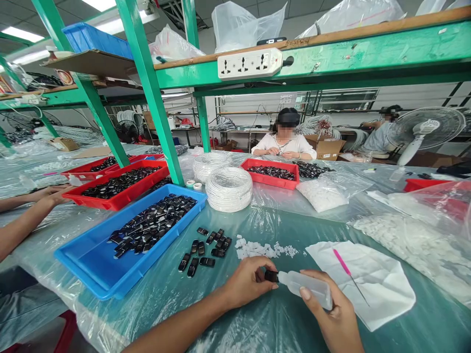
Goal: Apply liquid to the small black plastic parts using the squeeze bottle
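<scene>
Seemingly twelve black shells (206, 247); right hand (333, 321) grips one bottle (307, 289).

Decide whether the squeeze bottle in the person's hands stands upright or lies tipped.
Tipped: the squeeze bottle lies nearly level in the right hand, nozzle against the small black part pinched by the left hand.
</scene>
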Tool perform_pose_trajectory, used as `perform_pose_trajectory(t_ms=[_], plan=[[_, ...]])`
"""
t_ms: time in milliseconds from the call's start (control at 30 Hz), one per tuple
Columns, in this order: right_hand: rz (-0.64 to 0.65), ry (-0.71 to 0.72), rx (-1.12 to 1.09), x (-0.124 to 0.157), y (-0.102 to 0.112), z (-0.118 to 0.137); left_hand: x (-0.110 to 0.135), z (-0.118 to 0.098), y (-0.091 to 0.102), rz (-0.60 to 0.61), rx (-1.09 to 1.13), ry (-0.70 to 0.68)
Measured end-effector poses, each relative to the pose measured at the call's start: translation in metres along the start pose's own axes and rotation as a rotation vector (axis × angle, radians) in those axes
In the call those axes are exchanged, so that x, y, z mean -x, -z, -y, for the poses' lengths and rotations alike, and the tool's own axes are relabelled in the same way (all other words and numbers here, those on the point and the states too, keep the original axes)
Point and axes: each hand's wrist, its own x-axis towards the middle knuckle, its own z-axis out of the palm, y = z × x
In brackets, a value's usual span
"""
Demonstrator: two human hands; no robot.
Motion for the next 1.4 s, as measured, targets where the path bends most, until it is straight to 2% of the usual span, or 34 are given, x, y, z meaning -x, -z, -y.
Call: perform_pose_trajectory(t_ms=[233,367,467,567,967,1100,1267,1400], plan=[[0.045,0.163,0.168,0.002,0.002,-0.003,0.000,0.000,0.000,-0.003,-0.054,-0.048],[0.064,0.050,0.092,0.000,0.003,-0.003,0.000,0.001,-0.001,-0.003,0.005,-0.008],[0.023,-0.087,-0.022,-0.002,0.004,-0.001,-0.001,0.002,-0.002,0.004,0.107,0.024],[-0.025,-0.159,-0.117,-0.003,0.003,0.000,-0.001,0.003,-0.002,0.025,0.214,0.028],[-0.033,-0.241,-0.360,-0.008,0.003,-0.011,-0.001,0.002,-0.003,0.052,0.366,-0.021],[-0.018,-0.231,-0.371,-0.010,0.005,-0.014,-0.001,0.003,-0.003,0.047,0.374,-0.033],[0.029,-0.231,-0.318,-0.007,0.005,-0.014,-0.002,0.002,-0.001,-0.064,0.264,-0.024],[0.045,-0.238,-0.255,-0.001,0.001,-0.007,0.000,0.001,0.001,-0.081,0.211,-0.017]])
